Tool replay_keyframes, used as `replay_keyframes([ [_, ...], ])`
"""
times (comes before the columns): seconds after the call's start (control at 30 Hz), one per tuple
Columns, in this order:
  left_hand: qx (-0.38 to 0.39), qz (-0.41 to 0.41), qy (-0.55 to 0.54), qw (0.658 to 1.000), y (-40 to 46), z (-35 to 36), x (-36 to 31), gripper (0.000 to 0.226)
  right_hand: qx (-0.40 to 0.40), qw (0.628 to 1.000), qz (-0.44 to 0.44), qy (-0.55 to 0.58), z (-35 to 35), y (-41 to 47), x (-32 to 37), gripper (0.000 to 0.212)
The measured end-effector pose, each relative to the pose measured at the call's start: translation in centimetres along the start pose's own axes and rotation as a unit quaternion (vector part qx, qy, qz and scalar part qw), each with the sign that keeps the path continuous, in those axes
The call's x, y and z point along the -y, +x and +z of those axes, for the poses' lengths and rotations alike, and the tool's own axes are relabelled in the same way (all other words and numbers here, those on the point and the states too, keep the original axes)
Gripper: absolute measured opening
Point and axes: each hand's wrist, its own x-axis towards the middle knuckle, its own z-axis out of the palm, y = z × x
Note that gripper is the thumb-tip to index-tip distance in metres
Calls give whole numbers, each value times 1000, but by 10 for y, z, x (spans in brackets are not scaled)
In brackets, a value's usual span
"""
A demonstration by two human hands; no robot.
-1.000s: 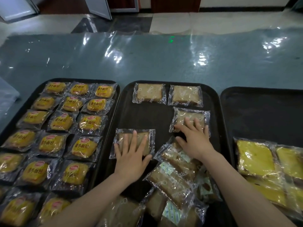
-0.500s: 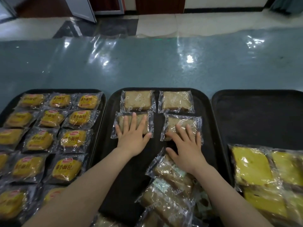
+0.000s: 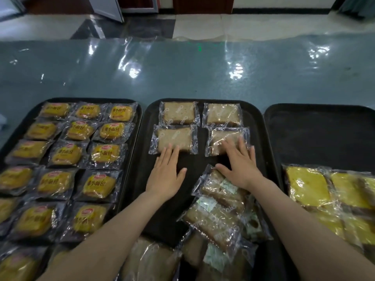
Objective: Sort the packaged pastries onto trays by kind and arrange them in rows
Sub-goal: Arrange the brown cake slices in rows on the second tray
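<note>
Clear-wrapped brown cake slices go on the black plastic middle tray (image 3: 257,126), two rows of two set so far at its far end. Left hand (image 3: 165,175) lies flat, fingers straight and together, tips just touching the near edge of the second-row left brown slice packet (image 3: 174,138); grips nothing. Right hand (image 3: 238,161) also flat, fingers spread and pressing on the second-row right brown slice packet (image 3: 221,141), thumb out to the side; no pinch.

Step in hand, as I judge it: squaring the second row. Do it well by pushing with flat fingers, slow, so the wrap slides and doesn't ride over the far-row packets (image 3: 178,113). The right packet sits a bit skewed and lower than the left one; nudge it up level and keep the gap between columns even.

Around: loose heap of wrapped brown slices (image 3: 219,211) on the near part of the same tray, right under the right wrist, which crowds space for the next row. Left black tray (image 3: 129,101) holds yellow small-bread packets (image 3: 105,155) in rows of three. Right black tray (image 3: 316,134) is bare at the far end, with yellow cake packets (image 3: 308,187) piled unsorted at the near end. Shiny film-covered grey-blue table (image 3: 182,74) beyond.
</note>
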Motion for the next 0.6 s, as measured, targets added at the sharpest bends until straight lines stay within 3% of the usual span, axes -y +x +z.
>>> replay_keyframes([
  [0.27, 75, -43, -5, 996, -73, 5, 30, 68, -39, 998, -56, 13, -9, -75, 17, 48],
  [0.47, 115, -26, 69, 991, -103, 6, 41, 74, 29, 998, -7, -49, -7, -101, 36, 77],
  [0.6, 120, -35, 43, 991, -106, 2, 38, 76, -46, 999, -9, -6, -4, -106, 52, 39],
])
